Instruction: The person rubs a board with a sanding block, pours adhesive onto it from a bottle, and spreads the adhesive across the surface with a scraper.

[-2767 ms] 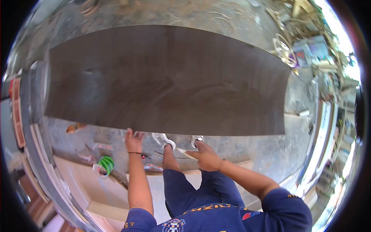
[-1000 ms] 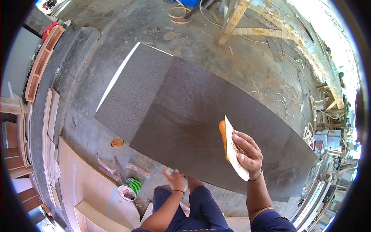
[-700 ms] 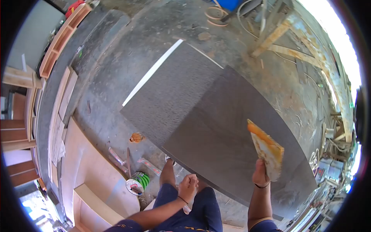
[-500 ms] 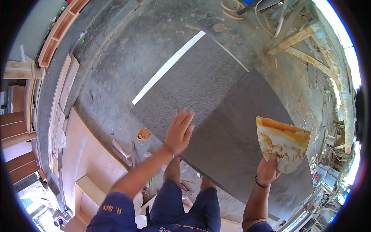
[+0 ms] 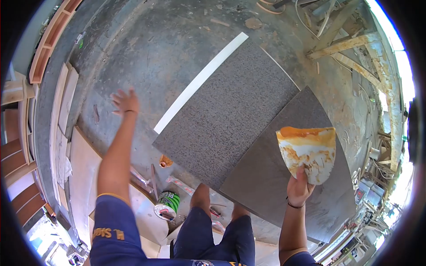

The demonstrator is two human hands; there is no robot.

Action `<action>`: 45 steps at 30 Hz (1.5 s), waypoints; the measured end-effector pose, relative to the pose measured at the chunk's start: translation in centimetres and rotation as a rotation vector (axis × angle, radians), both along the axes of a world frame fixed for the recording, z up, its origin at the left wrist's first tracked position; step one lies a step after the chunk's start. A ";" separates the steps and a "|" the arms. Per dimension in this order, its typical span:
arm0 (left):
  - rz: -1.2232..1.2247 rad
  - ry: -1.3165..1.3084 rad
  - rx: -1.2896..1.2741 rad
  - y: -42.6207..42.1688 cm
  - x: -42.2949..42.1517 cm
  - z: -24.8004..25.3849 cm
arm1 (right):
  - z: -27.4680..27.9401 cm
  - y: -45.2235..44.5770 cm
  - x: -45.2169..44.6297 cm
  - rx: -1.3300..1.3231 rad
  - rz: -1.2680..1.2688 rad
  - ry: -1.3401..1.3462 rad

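My left hand (image 5: 125, 102) is stretched out over the concrete floor at the left, fingers spread and holding nothing. In my right hand (image 5: 300, 189) is a white, roughly half-round spreader (image 5: 310, 155) smeared with orange-brown glue, thickest along its upper edge. My thumb lies on its near face. The spreader is above a smooth dark grey sheet (image 5: 266, 177). Beside that sheet is a speckled grey sheet (image 5: 226, 111), with a white strip (image 5: 199, 84) along its left edge. Both sheets lie in front of my legs.
A green and black can (image 5: 167, 205) stands left of my feet. An orange-brown lump (image 5: 165, 161) is near the speckled sheet's corner. Pale wooden boards (image 5: 86, 164) lie at the left, with a long compartmented wooden frame (image 5: 51, 42) beyond. A stained timber frame (image 5: 350, 46) stands at the right.
My left hand has moved from above the speckled sheet out to the left, over the floor. My right hand still grips the spreader, slightly further left in view. The can has come into clear view.
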State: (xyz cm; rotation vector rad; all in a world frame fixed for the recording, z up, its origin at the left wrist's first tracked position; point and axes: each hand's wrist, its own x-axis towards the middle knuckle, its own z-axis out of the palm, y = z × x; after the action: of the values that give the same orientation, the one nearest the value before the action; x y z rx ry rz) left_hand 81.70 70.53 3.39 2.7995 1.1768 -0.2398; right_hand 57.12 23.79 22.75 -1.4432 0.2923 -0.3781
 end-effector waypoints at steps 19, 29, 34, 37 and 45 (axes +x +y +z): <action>-0.291 -0.348 -0.428 1.7 -10.6 2.5 | -5.8 5.0 15.4 -1.050 0.450 0.151; 0.505 -0.121 -1.349 -14.0 -25.5 3.8 | -14.3 16.5 12.2 -1.611 0.465 0.508; 0.562 -0.102 -1.431 -13.1 -26.3 3.0 | -13.1 18.9 9.0 -1.637 0.530 0.539; 0.610 -0.125 -1.405 -13.4 -26.5 3.9 | -9.7 19.3 8.0 -1.565 0.580 0.554; 0.678 -0.031 -1.468 -15.8 -34.6 4.0 | -5.9 14.2 4.7 -0.164 0.509 0.677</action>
State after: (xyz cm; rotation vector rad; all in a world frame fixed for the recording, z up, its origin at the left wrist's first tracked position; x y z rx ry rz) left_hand 47.14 54.72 7.39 1.0986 1.1124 -0.6336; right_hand 61.78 38.01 16.86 -1.7130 0.4237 0.5255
